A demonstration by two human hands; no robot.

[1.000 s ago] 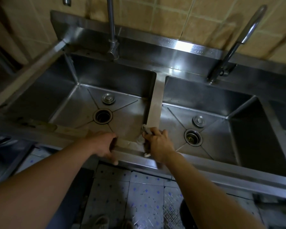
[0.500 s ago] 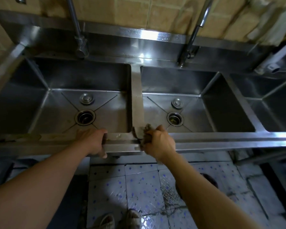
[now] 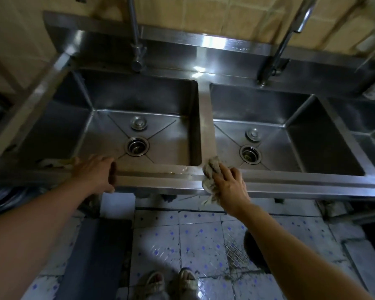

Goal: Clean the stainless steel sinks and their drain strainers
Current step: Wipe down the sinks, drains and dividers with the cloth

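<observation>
Your right hand (image 3: 230, 184) has its fingers curled over a wadded grey rag (image 3: 211, 173), pressing it onto the front rim (image 3: 160, 176) where the divider (image 3: 207, 126) between the basins meets it. That looks like rim scrubbing, with the basins still to do. Your left hand (image 3: 93, 173) is hooked over the same rim, thumb under the lip and fingers on top, probably bracing you against the wiping force. Between the hands, pale smeared residue (image 3: 178, 169) sits on the rim, just left of the rag.

Beyond the left hand: left sink (image 3: 139, 98), drain strainer (image 3: 137, 146), round stopper (image 3: 139, 123) just behind it. Beyond the right hand: right sink (image 3: 258, 105), its strainer (image 3: 249, 154) showing debris. Two faucets (image 3: 136, 40) rise at the backsplash.
</observation>
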